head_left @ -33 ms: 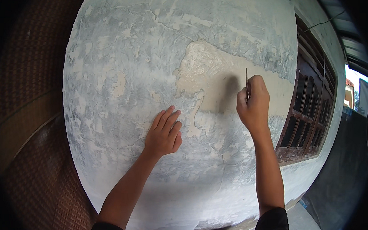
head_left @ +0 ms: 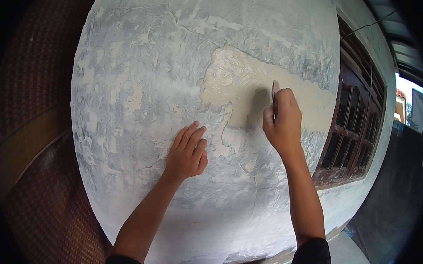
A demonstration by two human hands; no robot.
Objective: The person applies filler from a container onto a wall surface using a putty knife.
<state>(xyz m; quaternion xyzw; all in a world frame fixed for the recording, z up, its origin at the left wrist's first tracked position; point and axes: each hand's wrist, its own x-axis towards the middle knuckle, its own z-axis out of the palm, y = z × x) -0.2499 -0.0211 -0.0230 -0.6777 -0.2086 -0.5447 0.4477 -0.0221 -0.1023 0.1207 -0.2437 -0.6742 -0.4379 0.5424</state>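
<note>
The scraper [head_left: 274,94], a thin flat blade seen edge-on, stands upright in the right hand [head_left: 282,123], whose fingers are curled tight around its lower part; its upper end lies against the wall [head_left: 144,58]. It sits over a bare, tan patch [head_left: 302,96] with a ragged outline, where the surface looks smooth and matte. The left hand [head_left: 188,154] holds nothing and lies flat on the wall just below and to the left of the patch, fingers together and stretched out. Around both, the wall is pale grey-blue, mottled, rough with flaking layers and ridges. A dark wooden window frame [head_left: 350,133] with small panes stands to the right.
</note>
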